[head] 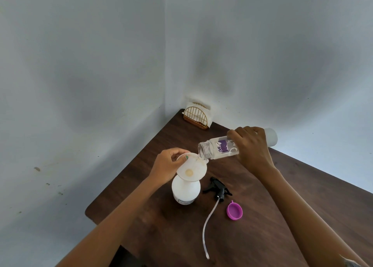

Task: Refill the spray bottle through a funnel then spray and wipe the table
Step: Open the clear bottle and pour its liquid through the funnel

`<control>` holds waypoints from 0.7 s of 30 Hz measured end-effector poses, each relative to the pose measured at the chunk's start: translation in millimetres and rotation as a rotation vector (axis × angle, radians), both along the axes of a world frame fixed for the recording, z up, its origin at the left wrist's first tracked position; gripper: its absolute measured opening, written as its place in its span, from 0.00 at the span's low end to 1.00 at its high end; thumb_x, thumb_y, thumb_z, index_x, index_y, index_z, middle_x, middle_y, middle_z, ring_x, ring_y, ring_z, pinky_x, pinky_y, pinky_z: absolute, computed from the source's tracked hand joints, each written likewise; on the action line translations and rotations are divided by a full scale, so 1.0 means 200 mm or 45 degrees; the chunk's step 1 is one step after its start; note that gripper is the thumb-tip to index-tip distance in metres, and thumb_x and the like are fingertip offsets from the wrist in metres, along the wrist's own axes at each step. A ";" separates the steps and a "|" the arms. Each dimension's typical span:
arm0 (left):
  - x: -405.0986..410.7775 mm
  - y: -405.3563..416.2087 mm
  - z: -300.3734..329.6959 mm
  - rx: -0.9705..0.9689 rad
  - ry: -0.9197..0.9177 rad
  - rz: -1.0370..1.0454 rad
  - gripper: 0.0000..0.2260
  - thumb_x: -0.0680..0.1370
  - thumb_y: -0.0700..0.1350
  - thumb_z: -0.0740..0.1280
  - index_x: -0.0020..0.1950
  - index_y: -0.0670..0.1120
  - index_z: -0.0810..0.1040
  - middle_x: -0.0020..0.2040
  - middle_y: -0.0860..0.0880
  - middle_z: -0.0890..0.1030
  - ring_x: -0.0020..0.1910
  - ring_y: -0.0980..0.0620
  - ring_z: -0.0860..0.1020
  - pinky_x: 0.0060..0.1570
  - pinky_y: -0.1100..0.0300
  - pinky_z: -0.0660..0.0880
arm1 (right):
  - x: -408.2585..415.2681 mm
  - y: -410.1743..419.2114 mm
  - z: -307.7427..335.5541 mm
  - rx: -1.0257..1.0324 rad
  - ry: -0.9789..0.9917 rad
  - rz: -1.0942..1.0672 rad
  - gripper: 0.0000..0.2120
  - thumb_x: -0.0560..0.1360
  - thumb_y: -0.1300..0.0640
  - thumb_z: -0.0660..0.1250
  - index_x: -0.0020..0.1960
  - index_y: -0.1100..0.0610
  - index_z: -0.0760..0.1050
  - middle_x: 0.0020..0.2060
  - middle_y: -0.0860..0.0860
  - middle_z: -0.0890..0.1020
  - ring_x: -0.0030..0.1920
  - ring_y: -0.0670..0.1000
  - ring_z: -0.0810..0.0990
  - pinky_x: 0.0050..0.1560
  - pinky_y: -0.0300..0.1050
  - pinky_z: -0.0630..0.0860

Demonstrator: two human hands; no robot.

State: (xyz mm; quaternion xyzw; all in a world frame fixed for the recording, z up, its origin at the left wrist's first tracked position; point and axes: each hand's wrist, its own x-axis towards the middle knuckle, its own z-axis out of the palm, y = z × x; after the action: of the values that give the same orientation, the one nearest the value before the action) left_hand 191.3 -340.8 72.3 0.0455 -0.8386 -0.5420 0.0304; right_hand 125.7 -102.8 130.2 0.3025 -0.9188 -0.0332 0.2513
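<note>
i see my left hand (pixel 165 166) at the rim of the white funnel (pixel 191 170), fingers curled and pinching its far left edge. the funnel sits in the neck of the white spray bottle (pixel 186 192), which stands upright near the left edge of the dark wooden table (pixel 302 196). my right hand (pixel 251 147) grips the clear refill bottle (pixel 218 150) around its middle, fingers wrapped over the top; the bottle is tipped almost level, its open threaded mouth just over the funnel's far right rim, with a thin run of liquid going in. the black trigger sprayer head (pixel 218 188) lies on the table just to the right of the spray bottle, its pale dip tube (pixel 207 228) trailing toward the near edge. the purple cap (pixel 234 210) lies open side up a little further right. a wire napkin holder (pixel 196 115) with white napkins stands in the far corner of the table, against the wall.
</note>
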 end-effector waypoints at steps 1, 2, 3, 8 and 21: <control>0.00 0.00 0.00 0.000 0.001 0.002 0.10 0.75 0.49 0.68 0.55 0.51 0.79 0.49 0.58 0.79 0.45 0.60 0.77 0.43 0.71 0.74 | 0.00 0.00 0.00 0.000 -0.002 -0.001 0.34 0.52 0.56 0.84 0.50 0.52 0.68 0.43 0.55 0.83 0.43 0.58 0.82 0.49 0.58 0.75; 0.00 0.00 0.00 0.000 0.001 0.002 0.10 0.75 0.49 0.68 0.55 0.51 0.79 0.49 0.58 0.79 0.45 0.60 0.77 0.43 0.71 0.74 | 0.00 0.00 0.00 -0.001 -0.003 -0.003 0.34 0.52 0.56 0.84 0.50 0.52 0.68 0.43 0.55 0.83 0.43 0.59 0.82 0.49 0.58 0.75; 0.00 0.00 0.00 0.002 -0.001 0.002 0.10 0.75 0.49 0.68 0.55 0.51 0.79 0.49 0.58 0.79 0.45 0.60 0.77 0.43 0.71 0.74 | 0.00 0.00 0.00 -0.003 -0.004 -0.004 0.33 0.52 0.56 0.84 0.50 0.53 0.69 0.43 0.55 0.83 0.43 0.59 0.82 0.49 0.59 0.75; 0.00 0.00 0.00 0.016 -0.007 -0.003 0.10 0.74 0.49 0.68 0.55 0.51 0.79 0.49 0.58 0.79 0.46 0.59 0.78 0.43 0.71 0.74 | -0.01 0.00 0.00 0.011 0.003 -0.006 0.34 0.52 0.55 0.84 0.50 0.52 0.67 0.43 0.54 0.83 0.43 0.58 0.82 0.49 0.58 0.74; 0.01 -0.02 0.00 0.030 -0.012 -0.016 0.11 0.75 0.49 0.68 0.56 0.52 0.79 0.50 0.58 0.78 0.47 0.59 0.77 0.44 0.71 0.74 | 0.00 -0.02 0.00 0.023 0.010 -0.014 0.35 0.51 0.55 0.84 0.50 0.52 0.67 0.43 0.54 0.83 0.43 0.58 0.82 0.50 0.58 0.74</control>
State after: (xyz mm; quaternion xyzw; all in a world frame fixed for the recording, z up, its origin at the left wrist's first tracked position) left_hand 192.6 -345.2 72.2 0.0431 -0.8326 -0.5518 0.0226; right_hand 125.3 -107.2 129.4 0.2996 -0.9191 -0.0440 0.2520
